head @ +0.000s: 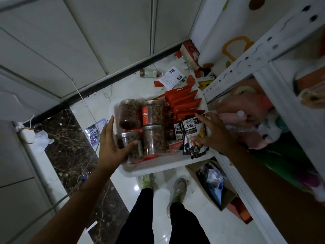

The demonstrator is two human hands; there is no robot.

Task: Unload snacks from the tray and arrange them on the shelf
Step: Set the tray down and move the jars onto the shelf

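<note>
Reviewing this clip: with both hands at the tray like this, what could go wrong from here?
1. The left hand only half wraps the near-left jar, which is packed against three other jars; lifting it may tip a neighbour.
2. The right hand rests spread on loose black packets at the edge of the white tray; they could slide off.
3. Litter by the shoes is a possible trip hazard.

Both bare arms reach forward and down. The left hand (112,147) is spread, thumb angled inward — the right hand (213,132) is splayed too, fingers fanned, palm down.
</note>
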